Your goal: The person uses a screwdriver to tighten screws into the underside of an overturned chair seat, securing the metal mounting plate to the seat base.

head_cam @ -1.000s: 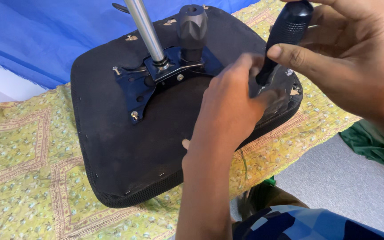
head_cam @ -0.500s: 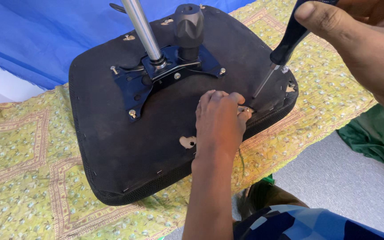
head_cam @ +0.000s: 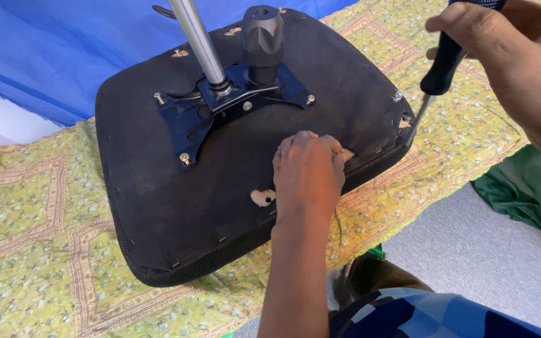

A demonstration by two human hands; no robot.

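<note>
Left hand (head_cam: 308,178) presses flat, fingers curled at a tear near the upturned chair seat's (head_cam: 158,213) right edge on the yellow cloth (head_cam: 26,231). Right hand (head_cam: 508,69), fingers wrapped around the screwdriver (head_cam: 443,62), works staples; steady levering needed.

Raised surface, probably a tabletop or bed, hidden under a yellow-green patterned cloth (head_cam: 45,263) with pink diamond borders. Spread flat, front edge hanging over grey floor (head_cam: 489,263) at lower right. Blue sheet (head_cam: 64,56) bunched along the far side, touching the cloth's back edge. Directly on the cloth: 1 black chair seat (head_cam: 176,213), upside down, covering most of the middle, its near corner close to the cloth's front edge. Green fabric (head_cam: 527,194) crumpled at the right, seemingly down on the floor, just beside the hanging cloth.
</note>
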